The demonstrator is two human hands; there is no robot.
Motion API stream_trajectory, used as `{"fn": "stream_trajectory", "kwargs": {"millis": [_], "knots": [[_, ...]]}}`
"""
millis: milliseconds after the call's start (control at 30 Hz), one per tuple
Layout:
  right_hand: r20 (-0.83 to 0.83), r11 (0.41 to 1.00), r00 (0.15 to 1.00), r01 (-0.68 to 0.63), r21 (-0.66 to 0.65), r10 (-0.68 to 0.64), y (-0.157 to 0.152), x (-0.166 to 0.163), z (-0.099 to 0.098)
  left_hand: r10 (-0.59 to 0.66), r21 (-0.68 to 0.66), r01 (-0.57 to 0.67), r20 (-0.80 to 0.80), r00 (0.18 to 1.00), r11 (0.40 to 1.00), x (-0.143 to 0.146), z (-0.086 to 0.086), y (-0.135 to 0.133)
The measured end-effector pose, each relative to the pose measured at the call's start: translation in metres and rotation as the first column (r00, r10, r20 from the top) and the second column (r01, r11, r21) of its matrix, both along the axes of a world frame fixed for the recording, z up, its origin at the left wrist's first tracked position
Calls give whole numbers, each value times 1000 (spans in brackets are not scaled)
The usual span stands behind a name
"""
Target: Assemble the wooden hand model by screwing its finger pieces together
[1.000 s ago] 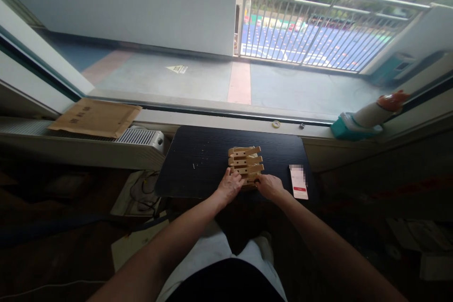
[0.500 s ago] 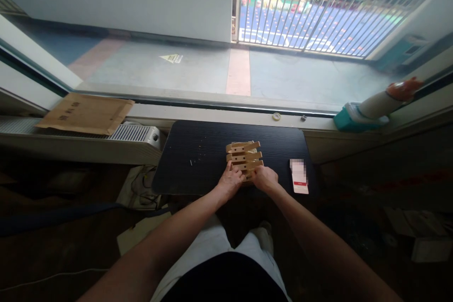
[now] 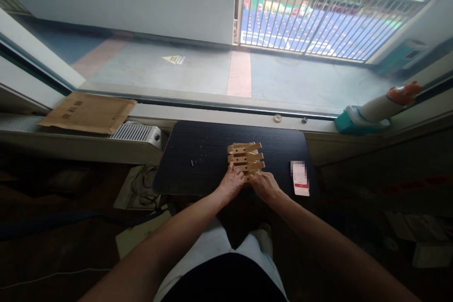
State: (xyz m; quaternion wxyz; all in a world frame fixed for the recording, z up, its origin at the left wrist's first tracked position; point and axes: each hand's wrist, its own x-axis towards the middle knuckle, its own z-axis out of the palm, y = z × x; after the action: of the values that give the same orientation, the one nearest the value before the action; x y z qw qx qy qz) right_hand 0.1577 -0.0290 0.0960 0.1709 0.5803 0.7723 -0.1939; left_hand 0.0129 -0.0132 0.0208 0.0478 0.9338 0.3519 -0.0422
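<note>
A stack of pale wooden slats [image 3: 245, 156] with small holes lies on a small black table [image 3: 198, 151]. My left hand [image 3: 231, 183] rests at the near left corner of the wooden pieces, fingers curled onto the nearest slat. At the near right side my right hand [image 3: 264, 184] has its fingers bent and pressed on the same nearest piece. Both hands touch the wood; the nearest slat is mostly hidden under them.
A white and red card [image 3: 299, 184] lies on the table's right side. Small specks [image 3: 193, 163] lie at left. A brown envelope [image 3: 87, 112] sits on a radiator. A teal and white object [image 3: 371, 113] rests on the window sill. Cables lie on the floor.
My hands stay on the nearest slat; the right hand has slid slightly left toward the left hand. The camera view shifted a little.
</note>
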Motion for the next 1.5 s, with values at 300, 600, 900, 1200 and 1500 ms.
{"fn": "stream_trajectory", "kwargs": {"millis": [300,600,900,1200,1500], "knots": [[20,920,922,388,-56,-387,-7,11,-2,-5,4,5,18,1000,1000,-1,4,3],[14,999,999,-35,7,35,-3,4,12,37,-18,-36,53,998,999,-6,3,5],[66,946,944,324,-1,-323,-5,-1,1,53,-45,-51,34,998,998,-4,3,7],[3,996,996,-84,26,84,-2,11,16,49,-51,-48,32,998,998,-6,9,6],[90,940,937,341,-25,-337,-7,3,-1,41,-53,-41,4,999,998,-4,6,5]]}}
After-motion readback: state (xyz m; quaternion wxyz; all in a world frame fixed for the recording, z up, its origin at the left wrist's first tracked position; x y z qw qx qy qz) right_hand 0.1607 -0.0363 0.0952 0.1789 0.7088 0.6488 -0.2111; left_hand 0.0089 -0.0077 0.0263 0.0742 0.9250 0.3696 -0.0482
